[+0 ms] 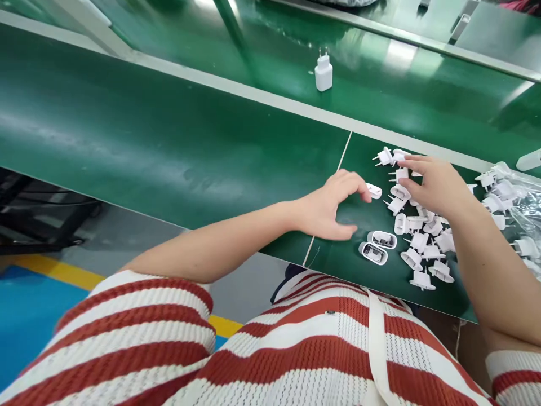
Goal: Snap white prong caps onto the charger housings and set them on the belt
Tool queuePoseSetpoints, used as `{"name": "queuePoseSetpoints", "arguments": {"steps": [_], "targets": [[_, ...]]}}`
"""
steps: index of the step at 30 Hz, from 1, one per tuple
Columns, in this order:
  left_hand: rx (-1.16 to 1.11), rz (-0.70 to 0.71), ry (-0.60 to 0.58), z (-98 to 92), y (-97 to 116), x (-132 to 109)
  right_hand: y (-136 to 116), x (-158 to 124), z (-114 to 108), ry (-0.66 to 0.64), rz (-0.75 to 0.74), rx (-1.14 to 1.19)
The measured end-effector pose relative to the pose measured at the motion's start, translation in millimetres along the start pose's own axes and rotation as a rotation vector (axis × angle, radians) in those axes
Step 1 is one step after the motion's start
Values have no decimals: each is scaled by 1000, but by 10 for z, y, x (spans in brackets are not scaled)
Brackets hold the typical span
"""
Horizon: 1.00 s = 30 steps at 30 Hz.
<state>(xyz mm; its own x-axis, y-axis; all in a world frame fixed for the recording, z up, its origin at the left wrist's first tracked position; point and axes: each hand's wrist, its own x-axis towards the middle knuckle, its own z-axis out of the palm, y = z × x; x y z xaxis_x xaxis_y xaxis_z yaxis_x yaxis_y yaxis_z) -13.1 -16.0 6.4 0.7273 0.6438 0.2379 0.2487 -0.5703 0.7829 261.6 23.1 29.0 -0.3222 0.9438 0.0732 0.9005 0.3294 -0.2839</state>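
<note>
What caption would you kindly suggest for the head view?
Left hand open, right hand at white plug pieces on a green bench.

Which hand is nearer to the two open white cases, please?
Left: the left hand is beside the cases, not touching; the right hand is farther off, over the plugs.

Two open casings (373, 254), one pronged charger (323, 74)

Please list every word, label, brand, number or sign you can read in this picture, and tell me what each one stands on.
No text can be read.
Small tag on the striped shirt: too small to read.
White plug pieces: no legible marking.
White charger with prongs up: no legible marking.
</note>
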Motion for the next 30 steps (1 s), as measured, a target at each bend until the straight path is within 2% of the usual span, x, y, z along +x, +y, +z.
{"name": "queuePoseSetpoints", "arguments": {"steps": [3,5,7,9,11,13,16,18,21,23,25,27,30], "targets": [[-67,-77,-58,200,160,-174,-225,-115,30,-27,-186,-31],[-84,-132,-14,393,214,-234,-377,-117,123,-107,-239,-24],[-117,-176,61,594,237,-268,-474,-91,208,-145,-173,10],[-168,-207,134,752,243,-296,-502,-89,228,-81,-50,113],[-191,-209,206,835,240,-327,-479,-142,161,-6,65,321],[-144,-191,293,841,220,-367,-443,-245,36,-40,155,619],[-5,-191,451,761,147,-438,-431,-430,-146,-235,279,1050],[32,-228,523,698,87,-489,-464,-549,-209,-313,361,1227],[-13,-259,539,647,28,-558,-547,-721,-211,-424,439,1352],[-44,-264,537,641,25,-592,-599,-834,-174,-550,460,1342],[-64,-291,538,639,38,-609,-630,-932,-124,-611,448,1265],[-84,-314,527,628,53,-612,-639,-1003,-81,-519,391,1123],[-88,-268,455,599,62,-600,-648,-1056,-61,-168,260,745]]}}
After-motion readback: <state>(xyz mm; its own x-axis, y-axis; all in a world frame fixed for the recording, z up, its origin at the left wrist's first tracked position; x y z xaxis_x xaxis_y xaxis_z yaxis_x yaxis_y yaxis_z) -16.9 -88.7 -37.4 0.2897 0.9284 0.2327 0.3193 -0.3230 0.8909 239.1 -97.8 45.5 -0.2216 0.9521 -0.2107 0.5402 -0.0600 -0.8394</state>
